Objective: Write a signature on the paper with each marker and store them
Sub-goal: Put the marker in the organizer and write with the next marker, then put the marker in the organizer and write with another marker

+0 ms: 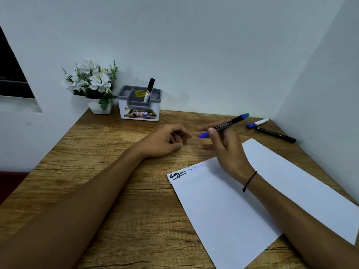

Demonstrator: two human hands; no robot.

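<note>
A blue-capped marker [223, 125] is held in the right hand [226, 146], above the worktop [120, 171] just beyond the paper [242, 200]. The left hand [165, 140] is loosely curled, empty, beside the cap. Two markers [272, 131] are seen near the right wall; one [149, 90] is stored in the holder [139, 105].

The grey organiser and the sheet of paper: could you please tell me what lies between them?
In the head view, bare wooden table and both hands: the left hand empty, the right hand holding a blue-capped marker.
</note>
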